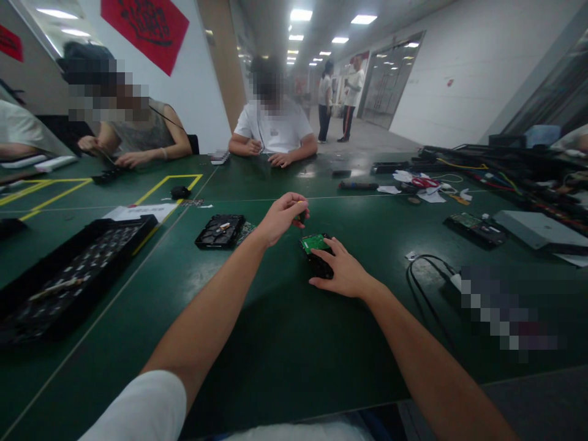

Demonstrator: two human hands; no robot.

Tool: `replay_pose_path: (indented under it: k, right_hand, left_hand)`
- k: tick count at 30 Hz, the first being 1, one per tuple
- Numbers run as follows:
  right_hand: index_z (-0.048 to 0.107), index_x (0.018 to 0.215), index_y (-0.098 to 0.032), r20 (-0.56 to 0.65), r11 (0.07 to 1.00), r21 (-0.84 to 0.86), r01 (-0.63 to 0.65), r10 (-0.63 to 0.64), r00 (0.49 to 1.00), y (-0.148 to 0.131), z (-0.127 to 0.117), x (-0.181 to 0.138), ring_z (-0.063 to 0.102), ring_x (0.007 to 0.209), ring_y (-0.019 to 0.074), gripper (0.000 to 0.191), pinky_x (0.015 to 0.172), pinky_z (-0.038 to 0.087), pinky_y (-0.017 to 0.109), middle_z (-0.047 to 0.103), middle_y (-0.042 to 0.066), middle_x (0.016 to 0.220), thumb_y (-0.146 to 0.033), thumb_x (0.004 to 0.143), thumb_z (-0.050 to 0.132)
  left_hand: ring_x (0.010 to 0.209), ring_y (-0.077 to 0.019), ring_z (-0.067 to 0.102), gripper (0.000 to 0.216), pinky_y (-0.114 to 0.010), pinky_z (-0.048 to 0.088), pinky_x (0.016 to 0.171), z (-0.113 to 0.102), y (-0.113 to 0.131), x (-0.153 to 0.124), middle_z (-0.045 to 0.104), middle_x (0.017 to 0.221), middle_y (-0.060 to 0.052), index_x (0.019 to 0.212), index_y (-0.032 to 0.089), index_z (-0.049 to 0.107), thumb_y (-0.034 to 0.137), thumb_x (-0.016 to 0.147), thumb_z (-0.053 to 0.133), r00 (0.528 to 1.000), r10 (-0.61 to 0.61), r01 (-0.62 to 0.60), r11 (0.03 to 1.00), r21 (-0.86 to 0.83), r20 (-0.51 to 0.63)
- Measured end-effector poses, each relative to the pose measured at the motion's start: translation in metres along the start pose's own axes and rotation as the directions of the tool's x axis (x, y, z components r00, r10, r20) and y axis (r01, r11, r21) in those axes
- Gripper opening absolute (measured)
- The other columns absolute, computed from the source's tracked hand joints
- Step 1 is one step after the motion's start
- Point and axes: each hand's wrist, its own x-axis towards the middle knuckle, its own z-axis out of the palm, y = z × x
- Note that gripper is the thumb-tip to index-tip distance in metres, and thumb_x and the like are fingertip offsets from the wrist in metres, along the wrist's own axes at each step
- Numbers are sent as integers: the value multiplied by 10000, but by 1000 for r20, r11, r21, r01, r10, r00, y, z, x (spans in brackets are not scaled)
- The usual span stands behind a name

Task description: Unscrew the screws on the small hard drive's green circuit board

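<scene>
A small black hard drive with a green circuit board on top lies on the green table in front of me. My right hand rests on it, fingers curled over its near side. My left hand hovers just above and left of the drive, fingers pinched round a small tool whose yellowish tip barely shows. A second opened drive lies further left.
A long black tray of parts sits at the left. A black cable loops at the right, with another drive and tangled wires beyond. Two people sit across the table; others stand in the corridor.
</scene>
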Motion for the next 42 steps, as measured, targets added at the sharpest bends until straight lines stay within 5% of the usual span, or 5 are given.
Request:
replay_pose_path:
  k: [18,31,42]
  right_hand:
    - [476,1552,-254,-1,1000,-14,3,-3,1000,1,1,1,203,1560,447,938,1242,261,617,321,173,1646,-803,811,646]
    - [487,1544,-271,-9,1000,-9,1,-1,1000,3,3,1,201,1563,443,919,1246,251,624,302,150,1665,-803,811,646]
    - [485,1546,-274,-15,1000,-1,7,-7,1000,3,4,1,203,1561,443,922,1243,257,624,301,141,1667,-798,806,655]
  left_hand:
    - [864,-174,640,293,-279,591,670,-2,2,0,657,914,-77,976,148,667,437,927,661,997,-17,21,998,-55,78]
    - [840,-170,659,366,-247,558,610,-1,-1,0,698,921,-82,967,153,593,447,859,783,999,19,-19,1000,3,42]
    - [873,-175,633,331,-297,607,672,-2,-1,0,657,936,-78,970,142,699,465,898,710,998,0,4,998,-69,64]
